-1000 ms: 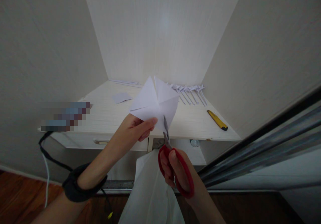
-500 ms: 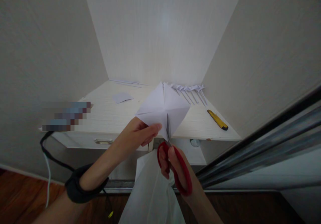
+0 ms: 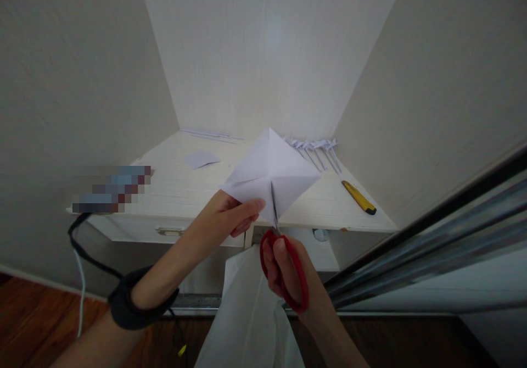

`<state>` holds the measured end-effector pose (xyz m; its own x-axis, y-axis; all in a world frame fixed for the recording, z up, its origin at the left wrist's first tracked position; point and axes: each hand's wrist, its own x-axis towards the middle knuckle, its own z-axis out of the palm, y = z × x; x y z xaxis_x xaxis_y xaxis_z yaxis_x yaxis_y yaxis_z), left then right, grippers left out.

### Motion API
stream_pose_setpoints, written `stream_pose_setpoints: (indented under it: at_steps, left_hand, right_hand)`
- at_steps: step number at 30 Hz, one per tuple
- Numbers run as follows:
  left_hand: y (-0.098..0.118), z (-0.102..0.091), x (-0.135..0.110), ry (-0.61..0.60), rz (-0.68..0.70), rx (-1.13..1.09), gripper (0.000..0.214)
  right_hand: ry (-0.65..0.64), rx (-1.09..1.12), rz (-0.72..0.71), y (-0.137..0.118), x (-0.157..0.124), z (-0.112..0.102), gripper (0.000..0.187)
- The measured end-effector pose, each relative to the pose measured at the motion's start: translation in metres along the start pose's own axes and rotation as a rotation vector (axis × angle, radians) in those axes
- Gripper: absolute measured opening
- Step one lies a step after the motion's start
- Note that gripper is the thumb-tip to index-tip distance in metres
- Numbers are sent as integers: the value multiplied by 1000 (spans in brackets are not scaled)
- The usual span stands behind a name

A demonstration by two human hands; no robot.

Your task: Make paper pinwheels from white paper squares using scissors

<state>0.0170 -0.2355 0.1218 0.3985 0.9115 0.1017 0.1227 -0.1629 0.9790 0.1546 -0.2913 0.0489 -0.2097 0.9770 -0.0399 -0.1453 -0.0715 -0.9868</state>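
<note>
Cutting straight here depends on keeping the white paper square (image 3: 288,165) taut and flat. It is held up, corner-on, with the white desk (image 3: 164,189) below it. The left hand (image 3: 239,214) is closed in a pinch on the square's lower-left part, thumb on top, just beside the blades; that close grip should stop the flap buckling, but the thumb is best kept off the cutting line. The right hand (image 3: 283,269) is curled through the loops of the red-handled scissors (image 3: 303,288), whose blades run in from the square's nearest corner toward its middle. Since the tips are near where the creases seem to meet, small, slow snips would be wiser than a full bite, stopping short of the centre. The yellow utility knife (image 3: 358,198), right of the square and well apart, is out of the way.
</note>
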Motion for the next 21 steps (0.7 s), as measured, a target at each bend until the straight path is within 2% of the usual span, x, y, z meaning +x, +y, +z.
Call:
stream_pose_setpoints:
  at_steps: [4,9,15,21]
  left_hand:
    - [1,1,-1,8,-13,16,36]
    - [-2,2,-3,-48,-59,-53,34]
    - [-5,3,-2,-74,-62,-92,32]
    - [-7,2,-1,-113,-49,-130,36]
  right_hand:
    - [16,8,-8,-7,-2,-2,58]
    - [44,60,-39,-15,-4,-1,55]
    - [31,19,-92,-8,1,-2,59]
    - [45,13,-39,-3,2,-1,57]
